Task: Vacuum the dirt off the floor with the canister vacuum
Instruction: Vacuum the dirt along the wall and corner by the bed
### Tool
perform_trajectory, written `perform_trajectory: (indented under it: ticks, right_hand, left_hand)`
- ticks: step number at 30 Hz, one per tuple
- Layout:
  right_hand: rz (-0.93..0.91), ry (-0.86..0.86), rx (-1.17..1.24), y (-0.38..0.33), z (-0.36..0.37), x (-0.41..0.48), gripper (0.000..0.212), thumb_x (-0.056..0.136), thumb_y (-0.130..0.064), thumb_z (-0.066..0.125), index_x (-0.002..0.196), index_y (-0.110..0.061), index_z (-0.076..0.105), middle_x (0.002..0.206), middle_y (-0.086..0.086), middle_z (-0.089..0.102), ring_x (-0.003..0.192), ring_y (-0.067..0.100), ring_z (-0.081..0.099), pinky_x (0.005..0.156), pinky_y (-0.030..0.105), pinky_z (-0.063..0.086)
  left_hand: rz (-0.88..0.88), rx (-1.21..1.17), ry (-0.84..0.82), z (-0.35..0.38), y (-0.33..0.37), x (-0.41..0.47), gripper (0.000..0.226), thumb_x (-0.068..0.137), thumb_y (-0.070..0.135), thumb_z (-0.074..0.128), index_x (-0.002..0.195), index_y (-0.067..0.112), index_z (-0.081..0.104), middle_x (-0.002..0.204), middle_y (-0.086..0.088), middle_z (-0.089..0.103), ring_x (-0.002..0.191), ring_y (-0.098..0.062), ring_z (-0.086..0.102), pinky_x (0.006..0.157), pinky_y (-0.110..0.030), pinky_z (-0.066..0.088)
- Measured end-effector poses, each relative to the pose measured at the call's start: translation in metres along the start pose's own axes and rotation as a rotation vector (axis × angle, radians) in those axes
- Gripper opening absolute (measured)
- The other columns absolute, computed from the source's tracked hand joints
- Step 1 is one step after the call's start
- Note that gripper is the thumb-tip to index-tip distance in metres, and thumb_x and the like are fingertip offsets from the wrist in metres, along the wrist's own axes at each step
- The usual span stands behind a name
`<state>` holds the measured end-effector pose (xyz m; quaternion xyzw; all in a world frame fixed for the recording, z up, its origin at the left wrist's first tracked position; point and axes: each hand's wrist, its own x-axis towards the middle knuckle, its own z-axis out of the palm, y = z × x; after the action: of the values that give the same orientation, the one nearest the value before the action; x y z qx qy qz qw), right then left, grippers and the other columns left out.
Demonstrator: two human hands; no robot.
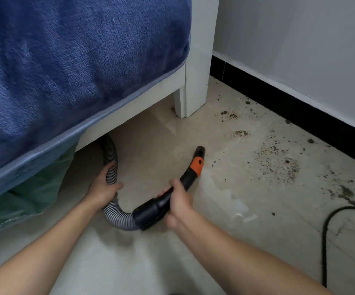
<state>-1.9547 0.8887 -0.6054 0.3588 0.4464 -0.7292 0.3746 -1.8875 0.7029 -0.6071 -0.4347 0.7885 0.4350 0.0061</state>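
My right hand [179, 199] grips the black curved handle [161, 204] of the vacuum hose, whose orange collar [196, 165] and open black tip [200, 149] point away from me, just above the tiled floor. My left hand [105, 184] holds the grey ribbed hose [110, 152], which loops back under the bed. Brown dirt [276, 160] lies scattered over the floor to the right of the tip, with smaller patches [241, 133] toward the wall. The canister itself is out of sight.
A bed with a blue blanket [70, 67] and a white frame leg [193, 96] fills the left. Green cloth [36, 188] hangs beneath it. A white wall with black skirting [299, 105] runs along the right. A black cable [329, 226] curls on the floor at right.
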Motion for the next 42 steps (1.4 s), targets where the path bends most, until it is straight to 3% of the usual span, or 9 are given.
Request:
perform_trajectory:
  ticks: [3, 7, 11, 15, 18, 23, 30, 36, 42]
  right_hand:
    - [0.047, -0.002, 0.018, 0.036, 0.006, -0.018, 0.008, 0.091, -0.010, 0.060, 0.090, -0.006, 0.054, 0.057, 0.005, 0.054, 0.048, 0.018, 0.055, 0.055, 0.030, 0.051]
    - [0.113, -0.056, -0.014, 0.056, 0.016, -0.029, 0.009, 0.091, -0.010, 0.060, 0.091, -0.006, 0.052, 0.061, 0.007, 0.052, 0.046, 0.018, 0.055, 0.054, 0.030, 0.050]
    - [0.084, -0.055, -0.045, 0.036, 0.021, -0.016, 0.012, 0.090, -0.012, 0.061, 0.094, -0.005, 0.052, 0.055, 0.006, 0.050, 0.045, 0.019, 0.052, 0.053, 0.033, 0.052]
    - [0.000, 0.022, -0.017, 0.008, 0.015, -0.008, 0.012, 0.091, -0.010, 0.060, 0.093, -0.005, 0.050, 0.055, 0.006, 0.047, 0.043, 0.019, 0.047, 0.047, 0.029, 0.049]
    - [0.043, 0.033, -0.001, 0.028, 0.012, -0.018, 0.011, 0.091, -0.011, 0.060, 0.089, -0.005, 0.052, 0.056, 0.007, 0.051, 0.045, 0.020, 0.052, 0.051, 0.030, 0.050]
    - [0.148, 0.036, 0.146, 0.074, -0.001, -0.044, 0.009, 0.091, -0.007, 0.060, 0.095, -0.002, 0.054, 0.057, 0.010, 0.057, 0.054, 0.025, 0.062, 0.059, 0.034, 0.055]
    - [0.065, 0.136, 0.188, 0.013, -0.024, -0.041, 0.008, 0.091, -0.008, 0.061, 0.092, -0.004, 0.054, 0.061, 0.012, 0.060, 0.058, 0.030, 0.065, 0.063, 0.037, 0.056]
    - [0.091, 0.073, 0.133, -0.002, -0.013, -0.037, 0.012, 0.090, -0.006, 0.059, 0.099, -0.001, 0.053, 0.059, 0.011, 0.056, 0.054, 0.028, 0.060, 0.051, 0.032, 0.057]
    - [0.091, 0.055, 0.142, 0.003, -0.015, -0.039, 0.012, 0.090, -0.006, 0.059, 0.099, -0.003, 0.051, 0.058, 0.010, 0.057, 0.048, 0.026, 0.061, 0.051, 0.032, 0.057]
  left_hand:
    - [-0.022, 0.074, 0.026, -0.012, -0.016, -0.006, 0.091, 0.080, -0.003, 0.069, 0.153, 0.024, 0.021, 0.138, -0.015, 0.049, 0.093, -0.025, 0.056, 0.075, -0.030, 0.046]
    - [-0.072, 0.111, 0.052, -0.034, -0.038, -0.011, 0.087, 0.076, -0.006, 0.071, 0.149, 0.015, 0.030, 0.130, -0.017, 0.055, 0.096, -0.026, 0.054, 0.082, -0.034, 0.044]
    - [-0.043, 0.107, 0.100, -0.032, -0.032, -0.012, 0.082, 0.075, -0.004, 0.071, 0.146, 0.016, 0.036, 0.119, -0.011, 0.056, 0.093, -0.029, 0.057, 0.076, -0.033, 0.047]
    - [-0.033, 0.057, 0.091, -0.016, -0.017, 0.002, 0.086, 0.071, 0.003, 0.073, 0.145, 0.023, 0.034, 0.119, -0.012, 0.057, 0.095, -0.036, 0.063, 0.083, -0.050, 0.055]
    - [-0.041, 0.138, 0.079, -0.019, -0.015, 0.006, 0.083, 0.075, 0.003, 0.072, 0.147, 0.018, 0.034, 0.120, -0.010, 0.055, 0.104, -0.035, 0.059, 0.086, -0.039, 0.050]
    - [-0.019, 0.248, 0.058, -0.030, -0.020, 0.011, 0.083, 0.074, -0.001, 0.073, 0.147, 0.013, 0.036, 0.132, -0.019, 0.055, 0.110, -0.036, 0.057, 0.093, -0.041, 0.045]
    - [-0.024, 0.218, 0.074, 0.017, 0.024, 0.027, 0.073, 0.075, 0.005, 0.073, 0.140, 0.005, 0.040, 0.130, -0.022, 0.054, 0.112, -0.039, 0.056, 0.094, -0.045, 0.048]
    - [-0.075, 0.280, 0.059, 0.009, 0.028, 0.022, 0.067, 0.078, 0.005, 0.071, 0.138, 0.001, 0.041, 0.126, -0.025, 0.055, 0.107, -0.040, 0.057, 0.082, -0.040, 0.045]
    - [-0.100, 0.281, 0.085, 0.000, 0.028, 0.012, 0.063, 0.078, 0.003, 0.070, 0.135, 0.000, 0.044, 0.121, -0.025, 0.056, 0.101, -0.039, 0.058, 0.078, -0.041, 0.045]
